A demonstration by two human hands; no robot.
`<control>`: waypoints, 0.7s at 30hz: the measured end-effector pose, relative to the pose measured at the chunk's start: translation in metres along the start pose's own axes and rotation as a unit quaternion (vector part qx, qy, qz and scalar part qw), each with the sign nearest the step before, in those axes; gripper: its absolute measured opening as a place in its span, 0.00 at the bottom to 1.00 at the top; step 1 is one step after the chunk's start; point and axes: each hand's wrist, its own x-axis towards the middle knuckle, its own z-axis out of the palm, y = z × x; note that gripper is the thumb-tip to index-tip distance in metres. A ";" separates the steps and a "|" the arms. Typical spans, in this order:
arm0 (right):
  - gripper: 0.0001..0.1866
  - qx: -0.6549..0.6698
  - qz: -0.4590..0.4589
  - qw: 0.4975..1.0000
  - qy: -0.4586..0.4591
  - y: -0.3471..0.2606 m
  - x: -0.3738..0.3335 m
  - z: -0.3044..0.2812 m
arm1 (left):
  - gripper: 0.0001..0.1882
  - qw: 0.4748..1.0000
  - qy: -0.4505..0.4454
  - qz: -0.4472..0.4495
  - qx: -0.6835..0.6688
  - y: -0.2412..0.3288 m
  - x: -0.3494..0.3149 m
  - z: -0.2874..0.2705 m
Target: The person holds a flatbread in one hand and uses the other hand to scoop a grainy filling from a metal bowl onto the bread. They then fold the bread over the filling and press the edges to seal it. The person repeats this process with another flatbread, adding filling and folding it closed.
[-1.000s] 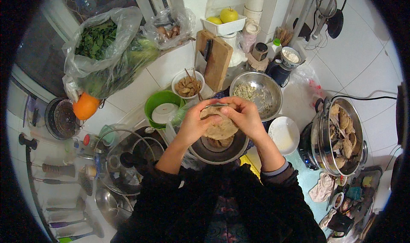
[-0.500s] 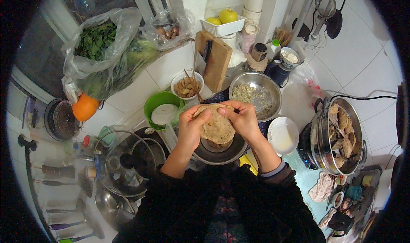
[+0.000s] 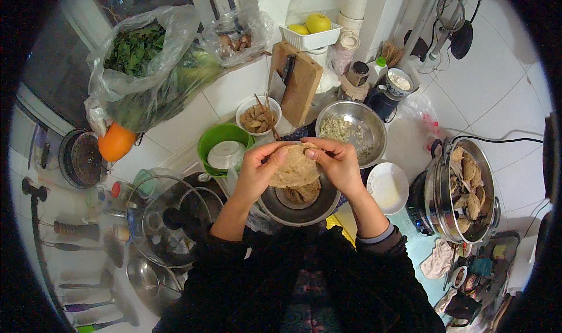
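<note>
Between both hands hangs a flattened round of brown dough (image 3: pixel 295 168), held by its upper edge above a dark metal bowl (image 3: pixel 275 211). My left hand (image 3: pixel 255 170) pinches its left side, thumb on the near face. On the other side my right hand (image 3: pixel 339 164) grips the top right edge between thumb and fingers. A lump of the same dough (image 3: pixel 302 193) lies in the bowl. Just beyond the hands stands a steel bowl (image 3: pixel 379 128) with chopped pale-green filling (image 3: pixel 345 129). To the right sits a white dish (image 3: pixel 387 186) with a little pale liquid or powder.
A steel steamer pot (image 3: pixel 436 198) with shaped dough pieces stands at the right. A green basin (image 3: pixel 206 141), a bowl of ginger-like pieces (image 3: pixel 256 120) and a wooden board (image 3: pixel 304 93) are beyond the left hand. Glass lids (image 3: pixel 153 222) lie at the left.
The dough round has been lifted slightly and tilted, so more of the lump in the bowl shows beneath it. Both hands keep their pinch on it. The view has shifted a little.
</note>
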 end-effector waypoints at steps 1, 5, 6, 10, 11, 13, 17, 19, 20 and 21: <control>0.10 -0.024 -0.003 1.000 0.008 -0.001 0.001 0.002 | 0.12 1.000 -0.009 0.001 0.028 0.001 0.000 -0.001; 0.10 -0.091 -0.083 0.992 -0.001 -0.006 0.000 0.003 | 0.11 0.999 0.014 0.038 0.036 -0.001 0.002 0.001; 0.10 -0.110 -0.085 0.990 -0.005 -0.006 0.000 0.003 | 0.11 0.998 0.019 0.038 0.048 -0.003 0.001 0.002; 0.10 -0.168 -0.105 0.980 -0.001 -0.007 -0.001 0.004 | 0.11 0.997 0.047 0.013 0.063 -0.010 0.000 0.009; 0.10 -0.179 -0.114 0.977 0.003 -0.007 0.000 0.004 | 0.11 0.997 0.039 0.026 0.064 -0.010 0.000 0.009; 0.10 -0.209 -0.130 0.969 0.010 -0.006 0.001 0.003 | 0.11 0.999 0.023 -0.013 0.044 -0.010 0.001 0.009; 0.13 -0.218 -0.174 0.960 0.008 -0.008 0.001 0.003 | 0.12 0.997 -0.038 -0.056 -0.034 -0.003 0.004 0.001; 0.15 -0.219 -0.175 0.960 0.010 -0.009 0.000 0.005 | 0.12 0.996 -0.073 -0.044 0.015 -0.001 0.006 -0.001; 0.14 -0.205 -0.152 0.967 0.011 -0.009 0.000 0.005 | 0.11 0.996 -0.072 -0.044 0.018 -0.002 0.006 0.000; 0.13 -0.191 -0.130 0.973 0.013 -0.009 -0.001 0.005 | 0.11 0.997 -0.068 -0.045 0.016 -0.004 0.007 0.001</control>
